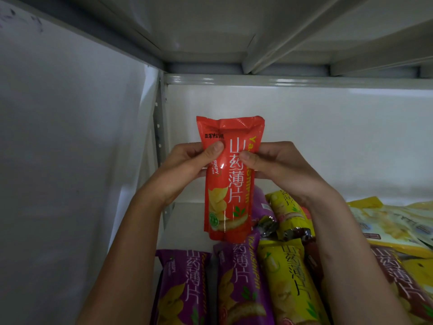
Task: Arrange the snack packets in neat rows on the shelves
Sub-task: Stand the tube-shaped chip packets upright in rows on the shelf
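Red packet (228,179) "山药薄片", "CRISPY" | left hand (185,167), right hand (278,166) both gripping it

A plain grey wall (58,137) stands left of the grey metal post with small holes (160,127).

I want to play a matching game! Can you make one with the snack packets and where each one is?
Things:
1. red packet
2. purple packet
3. yellow packet
4. pale yellow bags

Places:
a. far right of the shelf
b. held up in both hands
c. front row, leftmost
d. front row, right of two purple ones

Pairs: 1-b, 2-c, 3-d, 4-a
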A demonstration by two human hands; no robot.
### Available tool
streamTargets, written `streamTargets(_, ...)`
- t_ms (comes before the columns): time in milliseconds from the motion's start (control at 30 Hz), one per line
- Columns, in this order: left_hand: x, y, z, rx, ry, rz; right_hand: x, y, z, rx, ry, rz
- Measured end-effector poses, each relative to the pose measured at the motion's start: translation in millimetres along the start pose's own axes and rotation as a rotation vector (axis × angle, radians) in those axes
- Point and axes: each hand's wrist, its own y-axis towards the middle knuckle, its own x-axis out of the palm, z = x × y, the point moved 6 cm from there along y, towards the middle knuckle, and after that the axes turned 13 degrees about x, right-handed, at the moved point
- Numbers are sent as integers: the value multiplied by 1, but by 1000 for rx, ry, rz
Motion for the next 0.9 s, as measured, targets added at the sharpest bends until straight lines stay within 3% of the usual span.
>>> streamTargets(267, -15, 0, 3, 93, 91, 127, 9, 0, 12, 135, -126, -132)
streamTargets(400, -8, -1, -2, 11, 51, 34, 3, 1, 9, 104, -136, -38)
streamTargets(533, -6, -2, -3, -13, 63, 26, 0, 1, 10, 116, -93, -60)
streamTargets(733, -17, -1, 3, 98, 115, 144, 9, -6, 17, 141, -167, -287)
streamTargets(900, -10, -3, 1, -14, 127, 57, 4, 0, 17, 103, -199, -171)
